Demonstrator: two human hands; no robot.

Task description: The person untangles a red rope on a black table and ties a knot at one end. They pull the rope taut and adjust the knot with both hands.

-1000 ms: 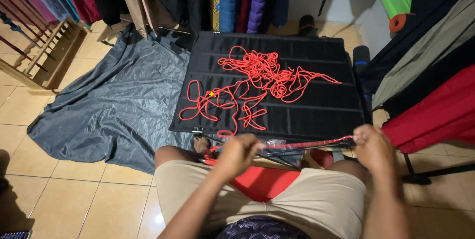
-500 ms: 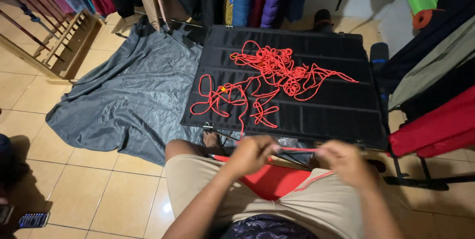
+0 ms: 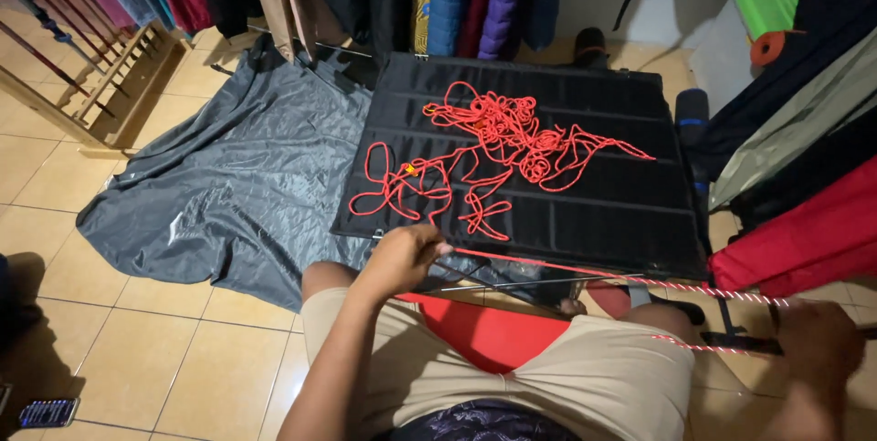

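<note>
The red cord [image 3: 585,269] runs taut between both hands above the person's lap. The left hand [image 3: 406,258] is closed, pinching it near the knee, and the right hand [image 3: 822,345] at the frame's edge seems closed on the cord and a dark rod, though it is blurred. Light, limp and prone to snagging, it is best pinched at a straight run. Beyond, its tangled bulk [image 3: 493,153] lies on a black mat [image 3: 630,213], beside grey fabric [image 3: 237,185].
</note>
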